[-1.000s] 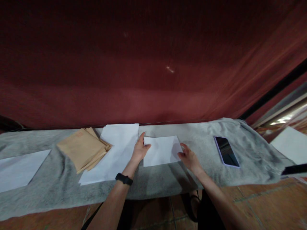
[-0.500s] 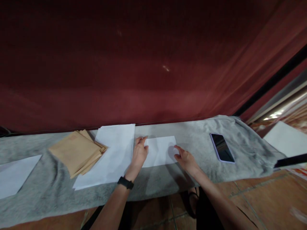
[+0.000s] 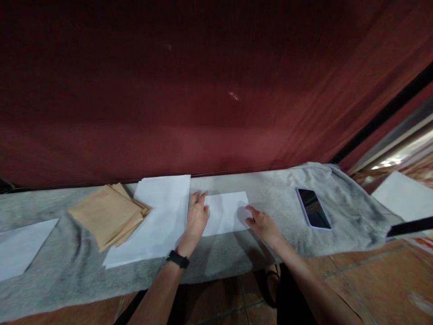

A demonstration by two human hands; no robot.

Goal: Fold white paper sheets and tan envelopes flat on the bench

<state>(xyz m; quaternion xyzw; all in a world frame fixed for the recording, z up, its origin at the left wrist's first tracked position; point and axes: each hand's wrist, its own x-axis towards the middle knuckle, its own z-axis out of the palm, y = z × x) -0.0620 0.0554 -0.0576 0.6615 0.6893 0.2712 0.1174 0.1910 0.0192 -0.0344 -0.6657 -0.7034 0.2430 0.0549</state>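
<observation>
A folded white sheet of paper point(image 3: 226, 213) lies on the grey cloth point(image 3: 270, 198) in the middle. My left hand point(image 3: 196, 219) rests flat on the sheet's left edge, fingers stretched out and pointing away from me; a black band is on that wrist. My right hand point(image 3: 262, 223) touches the sheet's right edge with its fingertips, fingers slightly bent and apart. Neither hand lifts the paper.
Left of my left hand lies a stack of white paper point(image 3: 158, 221), then a pile of brown envelopes point(image 3: 108, 214), then another white sheet point(image 3: 20, 246) at the far left. A phone point(image 3: 313, 208) lies face up on the right. A dark red curtain hangs behind.
My left hand has shifted from the sheet's upper left corner to lie flat on its left edge. The view has swung slightly right; my right hand stays at the right edge.
</observation>
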